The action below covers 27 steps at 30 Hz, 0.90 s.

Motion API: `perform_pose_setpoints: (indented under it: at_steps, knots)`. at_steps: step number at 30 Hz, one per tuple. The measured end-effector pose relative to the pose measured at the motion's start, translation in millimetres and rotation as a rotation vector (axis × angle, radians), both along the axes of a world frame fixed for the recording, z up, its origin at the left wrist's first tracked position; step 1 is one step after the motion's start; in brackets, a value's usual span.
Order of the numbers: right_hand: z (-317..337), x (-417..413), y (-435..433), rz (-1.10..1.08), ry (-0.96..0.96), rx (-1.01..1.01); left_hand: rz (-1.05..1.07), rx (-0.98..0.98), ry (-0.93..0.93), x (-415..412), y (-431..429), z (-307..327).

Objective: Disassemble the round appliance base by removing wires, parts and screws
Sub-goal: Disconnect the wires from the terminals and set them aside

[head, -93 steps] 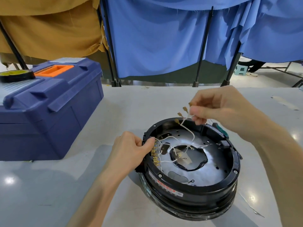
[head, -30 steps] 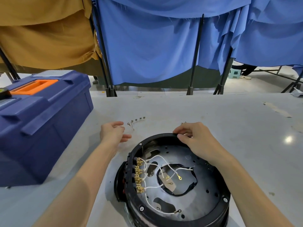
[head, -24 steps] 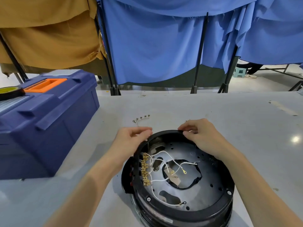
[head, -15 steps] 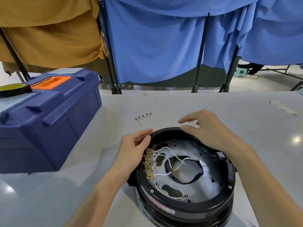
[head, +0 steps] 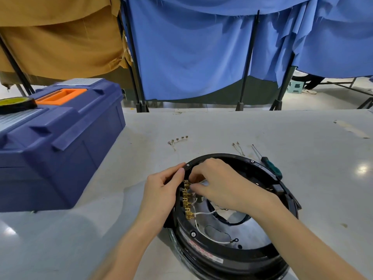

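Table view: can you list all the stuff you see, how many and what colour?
table: one, pale grey, under everything
toolbox: one, blue with orange handle, left
tape roll: one, black and yellow, on toolbox
appliance base: one, black, middle of table
terminals: one row, brass, inside base's left rim
wires: a few, white, from terminals across base's floor
loose wire bits: two bunches, pale, table behind base
screwdriver: one, green handle, behind base's right side
blue curtains: several, back
tan curtain: one, back left
left hand: one, grips base's left rim
right hand: one, fingertips at terminals' top; grip hidden
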State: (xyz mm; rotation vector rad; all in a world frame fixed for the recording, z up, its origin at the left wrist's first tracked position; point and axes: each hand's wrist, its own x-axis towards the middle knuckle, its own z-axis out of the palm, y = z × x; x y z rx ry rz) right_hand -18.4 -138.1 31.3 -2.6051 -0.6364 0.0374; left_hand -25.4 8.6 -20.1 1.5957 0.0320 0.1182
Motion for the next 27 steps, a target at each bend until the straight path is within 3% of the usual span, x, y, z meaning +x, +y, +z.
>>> perform_pose_setpoints:
  at_steps: [8,20,27]
  knots:
    - [4.8,7.4,1.9,0.010,0.081,0.035,-0.026,0.006,-0.023,-1.0,0.4,0.0]
    - [0.4,6.8,-11.3,-0.126,0.159,0.344,-0.009,-0.010,0.002,0.1,1.5,-2.1]
    - [0.6,4.6,-13.8,-0.159,0.209,0.401,-0.004,0.001,-0.002,0.6,1.2,-0.9]
